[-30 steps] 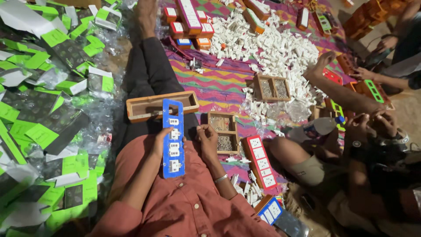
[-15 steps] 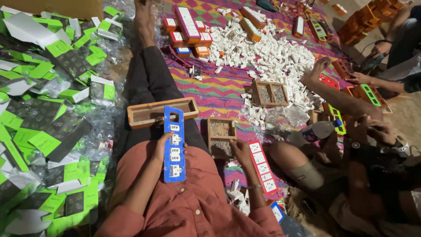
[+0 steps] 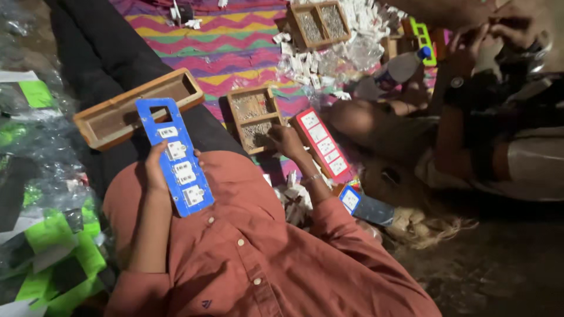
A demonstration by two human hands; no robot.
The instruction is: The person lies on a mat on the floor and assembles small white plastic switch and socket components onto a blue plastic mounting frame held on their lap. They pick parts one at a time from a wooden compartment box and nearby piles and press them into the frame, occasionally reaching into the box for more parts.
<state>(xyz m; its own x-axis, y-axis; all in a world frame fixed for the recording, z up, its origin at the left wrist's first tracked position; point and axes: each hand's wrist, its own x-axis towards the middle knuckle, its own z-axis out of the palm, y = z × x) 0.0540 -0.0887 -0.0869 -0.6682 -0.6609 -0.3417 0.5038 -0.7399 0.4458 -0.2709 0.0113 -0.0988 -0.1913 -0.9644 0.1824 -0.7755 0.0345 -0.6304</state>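
My left hand (image 3: 155, 171) grips a long blue board (image 3: 176, 157) by its left edge and holds it over my lap; several white socket pieces sit in a row on it. My right hand (image 3: 283, 141) reaches to the right, fingers curled at the edge of a small wooden two-compartment tray (image 3: 251, 117) of tiny metal parts. I cannot see whether it holds anything. A long empty wooden tray (image 3: 132, 107) rests across my dark trouser leg just above the blue board.
A red board (image 3: 323, 145) with white pieces lies beside the small tray, and another blue board (image 3: 363, 205) sits nearer me. A second wooden tray (image 3: 320, 22), loose white pieces and a plastic bottle (image 3: 399, 69) lie further out. Another person's hands (image 3: 499, 29) work at the right. Green packaging (image 3: 56, 258) is piled at the left.
My right hand left the blue board and moved right to the small wooden tray. The view has dropped closer to my lap. My left hand still holds the board.
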